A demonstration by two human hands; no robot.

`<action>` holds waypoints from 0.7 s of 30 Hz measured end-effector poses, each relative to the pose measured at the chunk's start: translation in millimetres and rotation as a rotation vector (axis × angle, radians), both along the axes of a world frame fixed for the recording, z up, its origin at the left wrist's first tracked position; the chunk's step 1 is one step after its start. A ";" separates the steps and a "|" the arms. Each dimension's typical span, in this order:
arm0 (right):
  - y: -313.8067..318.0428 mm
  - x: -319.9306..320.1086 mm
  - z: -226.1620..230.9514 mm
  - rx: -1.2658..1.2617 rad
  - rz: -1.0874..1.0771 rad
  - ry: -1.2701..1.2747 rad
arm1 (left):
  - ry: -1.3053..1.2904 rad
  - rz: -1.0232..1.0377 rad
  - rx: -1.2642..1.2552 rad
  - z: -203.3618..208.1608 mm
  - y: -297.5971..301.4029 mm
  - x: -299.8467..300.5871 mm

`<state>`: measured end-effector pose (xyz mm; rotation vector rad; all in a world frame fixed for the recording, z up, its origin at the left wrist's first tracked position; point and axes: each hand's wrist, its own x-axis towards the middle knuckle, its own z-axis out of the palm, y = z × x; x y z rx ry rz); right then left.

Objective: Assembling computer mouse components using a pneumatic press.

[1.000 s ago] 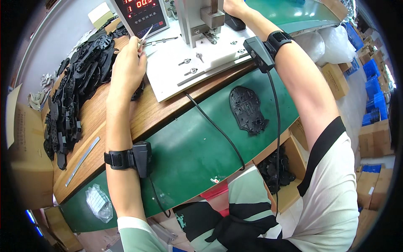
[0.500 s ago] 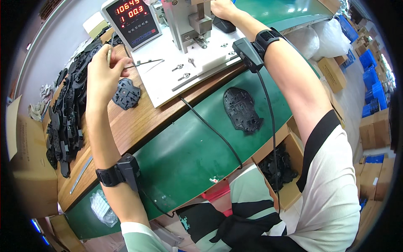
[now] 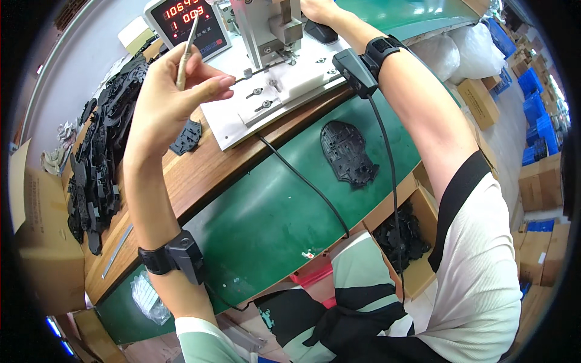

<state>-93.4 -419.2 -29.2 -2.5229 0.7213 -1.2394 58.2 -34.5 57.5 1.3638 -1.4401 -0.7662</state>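
My left hand (image 3: 181,91) is closed around a slim tan-handled tool (image 3: 186,57) that points up. From its thumb and fingertips a thin dark strip (image 3: 263,69) reaches under the head of a metal bench press (image 3: 272,30); the strip's far end lies at the press's work spot. My right hand (image 3: 321,9) is at the top edge beside the press, its fingers cut off or hidden, just above a dark rounded part (image 3: 322,31). Partly behind my left wrist, a dark moulded shell (image 3: 187,138) lies on the wooden board.
A control box with red digits (image 3: 190,24) stands left of the press. Dark moulded parts (image 3: 100,163) are heaped on the wooden board. Another dark shell (image 3: 348,151) lies on the green table (image 3: 266,224). A carton of dark parts (image 3: 402,242) stands below. Cables hang from both wrist devices.
My left hand has moved up and right, carrying the tan tool and dark strip. The strip's end has gone from the white plate to under the press head. My right hand has barely moved.
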 end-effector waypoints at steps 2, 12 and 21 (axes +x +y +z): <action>-0.4 2.6 2.2 -0.002 -0.028 0.010 | 0.008 0.007 -0.010 -2.9 -1.8 -4.8; 6.6 -1.6 7.0 0.047 0.029 0.012 | -0.012 0.015 0.054 10.3 15.3 19.2; 21.2 0.0 10.1 0.073 0.089 0.002 | -0.169 0.273 -0.019 -11.1 10.1 44.3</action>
